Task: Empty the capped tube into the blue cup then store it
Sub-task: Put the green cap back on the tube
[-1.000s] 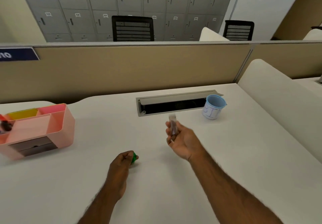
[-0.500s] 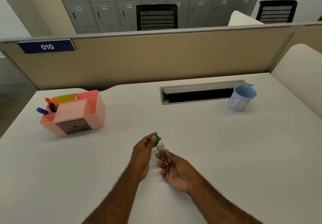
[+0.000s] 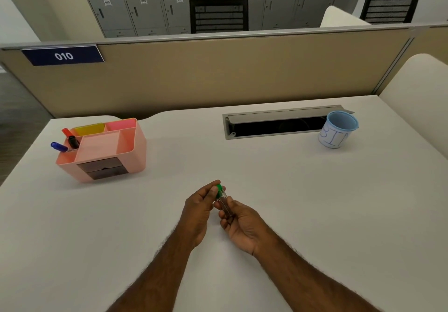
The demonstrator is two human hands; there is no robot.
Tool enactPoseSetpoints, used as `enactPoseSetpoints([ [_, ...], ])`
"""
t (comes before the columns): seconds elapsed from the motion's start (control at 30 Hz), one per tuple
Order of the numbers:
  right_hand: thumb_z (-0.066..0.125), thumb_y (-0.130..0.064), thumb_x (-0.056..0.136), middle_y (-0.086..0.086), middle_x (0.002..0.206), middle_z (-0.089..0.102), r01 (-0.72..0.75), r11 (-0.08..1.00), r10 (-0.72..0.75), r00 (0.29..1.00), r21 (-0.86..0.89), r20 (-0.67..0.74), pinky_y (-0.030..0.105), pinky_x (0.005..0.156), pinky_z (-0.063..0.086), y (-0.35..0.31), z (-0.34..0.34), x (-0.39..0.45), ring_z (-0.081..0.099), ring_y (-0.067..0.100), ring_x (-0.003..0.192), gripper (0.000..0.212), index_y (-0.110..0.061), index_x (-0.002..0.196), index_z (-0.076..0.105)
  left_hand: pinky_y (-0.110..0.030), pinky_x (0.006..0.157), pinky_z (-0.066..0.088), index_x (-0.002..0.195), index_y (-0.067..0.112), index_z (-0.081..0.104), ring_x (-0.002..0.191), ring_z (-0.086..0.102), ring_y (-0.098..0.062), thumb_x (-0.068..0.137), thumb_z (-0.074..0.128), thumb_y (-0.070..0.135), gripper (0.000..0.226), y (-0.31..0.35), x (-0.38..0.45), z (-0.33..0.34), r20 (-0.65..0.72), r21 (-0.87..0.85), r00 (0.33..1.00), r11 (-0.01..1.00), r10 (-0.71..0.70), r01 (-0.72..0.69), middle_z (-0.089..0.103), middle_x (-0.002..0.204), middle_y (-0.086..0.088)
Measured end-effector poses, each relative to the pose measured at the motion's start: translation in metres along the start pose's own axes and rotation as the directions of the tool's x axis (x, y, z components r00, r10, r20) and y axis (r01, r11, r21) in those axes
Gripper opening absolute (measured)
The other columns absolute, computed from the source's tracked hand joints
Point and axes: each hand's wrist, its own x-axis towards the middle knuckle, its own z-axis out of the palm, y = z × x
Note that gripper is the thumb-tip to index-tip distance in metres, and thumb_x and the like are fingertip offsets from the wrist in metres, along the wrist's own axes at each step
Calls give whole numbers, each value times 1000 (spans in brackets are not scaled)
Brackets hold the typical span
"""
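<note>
well, the white bench (image 3: 278,178) is carrying everything, with a beige partition (image 3: 218,76) standing along its far edge and a grey cable slot (image 3: 276,123) lying open near that edge. toward the far left, a pink organizer (image 3: 131,149) is sitting with markers (image 3: 65,142) poking out of its left compartment. at the far right, just beside the slot's right end, the blue cup (image 3: 338,129) is standing upright, well apart from the hands. near the bench's middle, the two hands are meeting over the surface. the right hand (image 3: 242,224) is gripping the clear tube (image 3: 226,206), which is tilting up and to the left. the left hand (image 3: 198,212) is pinching the green cap (image 3: 219,189) at the tube's upper end; i cannot tell whether the cap is fully seated.
</note>
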Motion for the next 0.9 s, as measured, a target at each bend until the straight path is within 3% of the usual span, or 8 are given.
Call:
enactPoseSetpoints([
  [0.23, 51, -22, 98, 10, 72, 69, -36, 994, 36, 999, 108, 2, 19, 47, 44, -3, 7, 0, 52, 6, 45, 24, -4, 106, 65, -27, 93, 51, 120, 17, 66, 117, 64, -24, 96, 54, 19, 27, 5, 1, 1, 24, -64, 1000, 998, -6, 7, 72, 119, -9],
  [0.63, 39, -25, 101, 4, 54, 57, -160, 943, 144, 987, 291, 73, 16, 35, 28, -8, 15, -8, 36, 4, 31, 28, -6, 99, 60, -41, 102, 47, 119, 11, 65, 107, 62, -23, 99, 47, 18, 29, 13, -5, 5, 101, -243, 994, 968, -40, 64, 73, 112, -10],
  [0.73, 39, -23, 100, 1, 52, 54, -229, 894, 176, 970, 386, 166, 16, 33, 28, -7, 19, -11, 35, 3, 30, 27, -5, 97, 59, -40, 84, 57, 123, 11, 63, 105, 63, -24, 97, 47, 24, 32, 17, -9, 4, 149, -305, 988, 948, -45, 89, 71, 114, -9],
  [0.83, 40, -18, 99, -1, 50, 51, -271, 855, 180, 955, 441, 237, 17, 31, 29, -6, 23, -14, 36, 3, 29, 24, -4, 96, 60, -35, 61, 61, 118, 15, 62, 86, 71, -18, 90, 50, 29, 34, 24, -14, 4, 227, -386, 972, 912, -52, 139, 72, 109, -4],
  [0.9, 43, -11, 94, -1, 49, 49, -278, 845, 172, 950, 457, 261, 17, 31, 29, -5, 26, -17, 36, 3, 29, 19, -3, 95, 60, -37, 60, 61, 116, 17, 63, 90, 70, -20, 89, 50, 30, 33, 27, -15, 2, 262, -441, 964, 881, -53, 168, 71, 110, -5],
])
